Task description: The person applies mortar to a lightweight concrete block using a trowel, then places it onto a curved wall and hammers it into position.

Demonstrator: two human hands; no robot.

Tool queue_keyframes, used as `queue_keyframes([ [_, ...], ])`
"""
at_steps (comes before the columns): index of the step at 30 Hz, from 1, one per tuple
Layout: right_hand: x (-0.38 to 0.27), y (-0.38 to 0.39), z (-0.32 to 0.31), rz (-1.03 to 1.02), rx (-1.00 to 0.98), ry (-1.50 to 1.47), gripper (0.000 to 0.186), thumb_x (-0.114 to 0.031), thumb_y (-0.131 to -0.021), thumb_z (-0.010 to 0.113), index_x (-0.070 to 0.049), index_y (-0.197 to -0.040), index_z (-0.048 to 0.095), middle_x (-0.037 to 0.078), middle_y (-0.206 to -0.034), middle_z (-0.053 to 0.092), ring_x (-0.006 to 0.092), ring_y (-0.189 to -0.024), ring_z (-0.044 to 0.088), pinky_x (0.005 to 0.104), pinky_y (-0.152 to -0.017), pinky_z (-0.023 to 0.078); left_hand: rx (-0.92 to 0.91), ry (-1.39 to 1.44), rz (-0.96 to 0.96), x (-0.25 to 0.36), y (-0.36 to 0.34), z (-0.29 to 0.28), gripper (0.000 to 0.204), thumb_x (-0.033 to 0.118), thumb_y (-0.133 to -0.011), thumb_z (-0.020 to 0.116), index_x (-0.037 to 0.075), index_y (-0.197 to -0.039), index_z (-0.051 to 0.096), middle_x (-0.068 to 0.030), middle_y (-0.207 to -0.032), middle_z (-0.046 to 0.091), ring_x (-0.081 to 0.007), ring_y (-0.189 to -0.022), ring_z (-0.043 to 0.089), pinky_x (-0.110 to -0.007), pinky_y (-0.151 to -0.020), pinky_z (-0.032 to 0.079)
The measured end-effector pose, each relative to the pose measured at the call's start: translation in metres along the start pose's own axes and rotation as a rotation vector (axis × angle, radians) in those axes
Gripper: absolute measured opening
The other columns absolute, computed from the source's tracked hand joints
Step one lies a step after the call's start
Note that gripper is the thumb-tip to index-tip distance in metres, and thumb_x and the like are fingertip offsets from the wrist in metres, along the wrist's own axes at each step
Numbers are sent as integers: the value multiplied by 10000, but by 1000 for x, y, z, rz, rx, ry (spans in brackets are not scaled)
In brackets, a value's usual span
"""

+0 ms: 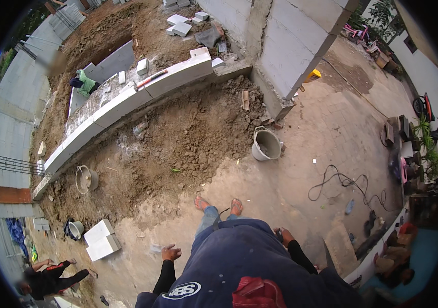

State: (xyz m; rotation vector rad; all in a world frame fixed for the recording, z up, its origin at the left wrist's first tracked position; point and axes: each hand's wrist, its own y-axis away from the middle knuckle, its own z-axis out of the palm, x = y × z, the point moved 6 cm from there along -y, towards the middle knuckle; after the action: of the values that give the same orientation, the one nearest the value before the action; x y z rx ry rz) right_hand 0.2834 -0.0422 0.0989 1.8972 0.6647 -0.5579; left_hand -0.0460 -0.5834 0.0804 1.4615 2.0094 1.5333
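My left hand (171,252) hangs at my left side, its fingers loosely apart with nothing visible in them. A small pale patch or object (156,248) shows just beyond it, too blurred to name. On my other side, my right hand (285,237) is closed, and a small dark thing (279,235) shows at its fingers; its kind cannot be made out. Both forearms are in black sleeves beside my dark blue shirt (234,256). My bare feet (201,203) stand on the concrete ground, at the edge of loose soil.
A low block wall (121,105) curves ahead, with a hammer-like tool (152,78) on it. Buckets (266,143) (86,179) stand before it. White blocks (102,240) lie left, near a person (49,280). Another person (84,83) works beyond the wall. A cable (342,179) lies right.
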Motion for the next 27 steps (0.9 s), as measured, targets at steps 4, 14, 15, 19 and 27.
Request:
queue_keyframes([
  [4,6,-5,-4,373,43,-598,520,-398,-952,662,5,-1275,599,114,-1025,661,209,-924,636,334,-816,513,150,427,-82,42,6,6,344,113,-683,915,-37,-931,728,-86,-795,731,-144,-612,674,-282,-545,581],
  [14,8,-38,-58,294,-231,-6,505,-396,-989,581,-34,-1341,560,142,-1133,652,247,-996,646,345,-831,516,-206,136,32,130,59,83,1086,810,-815,541,17,-1536,370,-254,-1623,242,-335,-1528,201,-426,-1230,195],
  [15,9,-42,-63,316,-246,13,510,-399,-990,577,-39,-1350,550,146,-1146,648,252,-1001,646,352,-832,517,-281,166,62,139,69,101,1119,842,-801,509,27,-1549,346,-250,-1628,234,-349,-1529,195,-435,-1229,179],
  [19,-8,-60,-78,346,-290,84,533,-414,-992,563,-57,-1385,512,158,-1196,631,276,-1021,647,376,-835,521,-337,535,-5,141,103,124,1020,739,-868,552,53,-1577,292,-167,-1656,221,-299,-1523,222,-431,-1213,205],
  [27,-76,-104,-107,376,-280,73,586,-443,-996,534,-93,-1456,436,183,-1297,596,324,-1060,649,426,-841,530,-63,851,18,106,131,82,461,305,-933,661,49,-1316,630,-142,-1213,677,-219,-1071,659,-320,-890,535],
])
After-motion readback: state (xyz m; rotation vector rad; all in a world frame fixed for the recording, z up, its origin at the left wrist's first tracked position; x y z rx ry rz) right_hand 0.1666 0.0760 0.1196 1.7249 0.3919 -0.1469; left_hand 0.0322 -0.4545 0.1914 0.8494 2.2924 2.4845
